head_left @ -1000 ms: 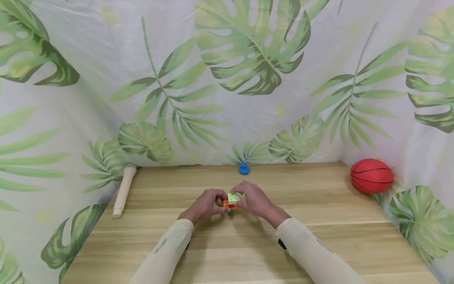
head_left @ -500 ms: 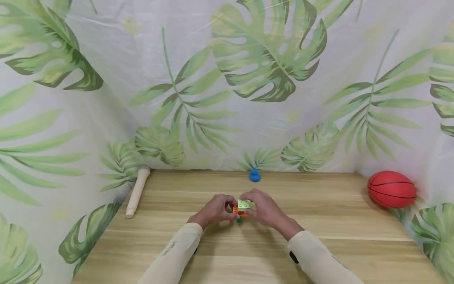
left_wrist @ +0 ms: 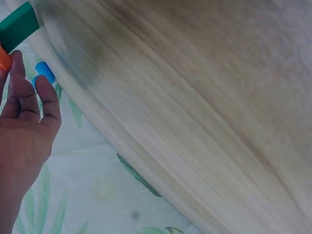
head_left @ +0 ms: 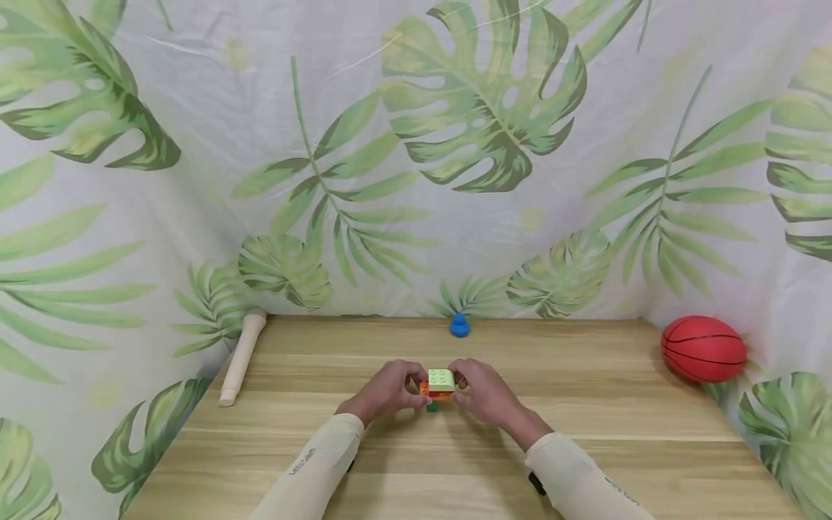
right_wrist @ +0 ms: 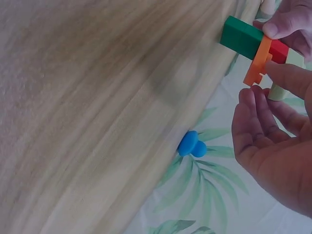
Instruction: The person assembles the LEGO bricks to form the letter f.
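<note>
A small stack of toy building bricks is held up between both hands. On top is a light green brick (head_left: 440,378) with studs and a rounded right end. Below it come a red brick (right_wrist: 278,51), an orange plate (right_wrist: 258,63) and a dark green block (right_wrist: 242,36) at the bottom. My left hand (head_left: 392,390) pinches the left end of the orange plate. At the other end, my right hand (head_left: 486,393) has its thumb against the plate and a finger at the light green brick's rounded end, its other fingers loosely bent. The left wrist view shows only the stack's lower part.
A blue rounded toy (head_left: 459,326) stands near the table's back edge. At the left edge lies a pale wooden club-shaped stick (head_left: 243,359); a red basketball (head_left: 703,349) sits at the back right corner. Leaf-patterned cloth (head_left: 364,238) walls the wooden table (head_left: 572,354).
The right fingers have drawn back to the right off the light green brick's top, so more of its studs show. The left hand keeps its pinch; the head view has shifted slightly.
</note>
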A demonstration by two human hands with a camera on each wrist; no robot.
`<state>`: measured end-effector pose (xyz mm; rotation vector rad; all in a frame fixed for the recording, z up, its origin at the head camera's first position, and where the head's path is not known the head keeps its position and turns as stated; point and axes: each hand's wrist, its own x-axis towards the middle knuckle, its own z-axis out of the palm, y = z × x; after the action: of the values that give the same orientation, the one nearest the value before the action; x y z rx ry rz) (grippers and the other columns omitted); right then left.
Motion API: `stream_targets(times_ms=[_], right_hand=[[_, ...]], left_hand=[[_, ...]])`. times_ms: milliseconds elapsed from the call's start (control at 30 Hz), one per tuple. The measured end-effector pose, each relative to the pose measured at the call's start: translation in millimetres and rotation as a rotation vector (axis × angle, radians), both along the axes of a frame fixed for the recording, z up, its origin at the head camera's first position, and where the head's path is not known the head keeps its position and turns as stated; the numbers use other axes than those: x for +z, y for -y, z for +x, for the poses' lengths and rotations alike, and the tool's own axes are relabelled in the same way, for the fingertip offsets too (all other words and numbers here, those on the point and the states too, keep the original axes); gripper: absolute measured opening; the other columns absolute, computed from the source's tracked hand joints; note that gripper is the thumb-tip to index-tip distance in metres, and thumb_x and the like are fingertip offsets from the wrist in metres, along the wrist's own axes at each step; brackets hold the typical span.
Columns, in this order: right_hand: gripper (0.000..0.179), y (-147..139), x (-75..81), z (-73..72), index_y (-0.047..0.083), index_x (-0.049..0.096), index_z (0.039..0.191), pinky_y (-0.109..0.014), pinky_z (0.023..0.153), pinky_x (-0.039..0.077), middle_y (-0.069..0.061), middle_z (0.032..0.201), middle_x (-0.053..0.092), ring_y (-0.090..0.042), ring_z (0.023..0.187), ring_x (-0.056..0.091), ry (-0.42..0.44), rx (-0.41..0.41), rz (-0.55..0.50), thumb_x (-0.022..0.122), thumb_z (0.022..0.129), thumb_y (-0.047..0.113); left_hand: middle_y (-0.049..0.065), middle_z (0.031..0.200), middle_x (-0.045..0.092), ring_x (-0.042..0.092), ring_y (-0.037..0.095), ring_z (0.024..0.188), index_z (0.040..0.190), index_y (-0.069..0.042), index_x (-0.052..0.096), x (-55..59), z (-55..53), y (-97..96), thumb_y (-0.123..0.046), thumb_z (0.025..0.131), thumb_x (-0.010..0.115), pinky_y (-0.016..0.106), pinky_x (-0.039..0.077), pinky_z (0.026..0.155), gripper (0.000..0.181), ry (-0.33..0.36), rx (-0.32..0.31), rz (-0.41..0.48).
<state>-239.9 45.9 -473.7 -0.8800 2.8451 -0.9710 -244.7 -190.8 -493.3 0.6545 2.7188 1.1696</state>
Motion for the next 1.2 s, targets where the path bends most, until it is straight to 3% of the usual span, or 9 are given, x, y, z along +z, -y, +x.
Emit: stream_targets(times_ms=[233,467,700,867,1033,1200], right_hand=[[0.031,-3,-7.1,-0.8,0.002,0.069,0.116,-0.035,0.081,0.059,-0.008,0.106,0.072,-0.022,0.095,0.069,0.07,-0.039,-0.061,0.085,0.09,0.005],[0.025,-7,-13.2,-2.2,0.005,0.07,0.108,-0.03,0.077,0.057,-0.003,0.1,0.073,-0.012,0.088,0.065,0.136,-0.066,-0.098,0.087,0.09,0.01],[0.02,-10,-13.5,-1.1,0.003,0.073,0.108,-0.027,0.075,0.058,-0.003,0.098,0.074,-0.01,0.086,0.066,0.11,-0.067,-0.098,0.084,0.093,0.012],[0.013,-11,-12.7,-0.7,0.004,0.077,0.101,-0.024,0.069,0.054,-0.001,0.089,0.074,-0.009,0.079,0.062,0.091,-0.079,-0.089,0.081,0.096,0.015],[0.009,-10,-14.8,-0.6,0.005,0.08,0.093,-0.021,0.062,0.047,0.001,0.079,0.072,-0.007,0.069,0.056,0.057,-0.092,-0.081,0.077,0.099,0.012],[0.013,-10,-19.4,1.0,0.006,0.08,0.09,-0.02,0.056,0.036,0.006,0.07,0.061,-0.006,0.063,0.046,0.022,-0.092,-0.058,0.073,0.1,0.01]], left_hand=[[-0.003,0.098,0.073,0.056,0.015,0.083,0.105,-0.012,0.077,-2.4,-0.4,-3.0,-0.017,0.089,0.089,0.022,0.046,0.069,0.02,-0.012,-0.001,-0.014],[-0.001,0.097,0.074,0.055,0.012,0.079,0.106,-0.011,0.079,-5.1,-0.9,-4.3,-0.016,0.089,0.088,0.022,0.046,0.068,0.02,-0.025,0.013,-0.011],[0.009,0.109,0.076,0.062,0.015,0.087,0.113,-0.006,0.08,-1.7,3.5,-8.4,-0.015,0.093,0.084,0.024,0.051,0.073,0.022,-0.046,0.034,-0.006],[0.008,0.101,0.071,0.06,0.015,0.089,0.117,-0.003,0.08,0.6,7.9,-13.1,-0.018,0.098,0.079,0.027,0.053,0.075,0.024,-0.047,0.046,-0.028],[0.002,0.088,0.069,0.057,0.012,0.081,0.109,-0.004,0.081,-0.1,12.4,-19.5,-0.022,0.104,0.072,0.024,0.048,0.07,0.021,-0.022,0.037,-0.054],[0.003,0.079,0.068,0.051,0.01,0.072,0.102,-0.006,0.08,-0.5,18.5,-25.7,-0.025,0.107,0.068,0.024,0.042,0.064,0.023,0.005,0.023,-0.074]])
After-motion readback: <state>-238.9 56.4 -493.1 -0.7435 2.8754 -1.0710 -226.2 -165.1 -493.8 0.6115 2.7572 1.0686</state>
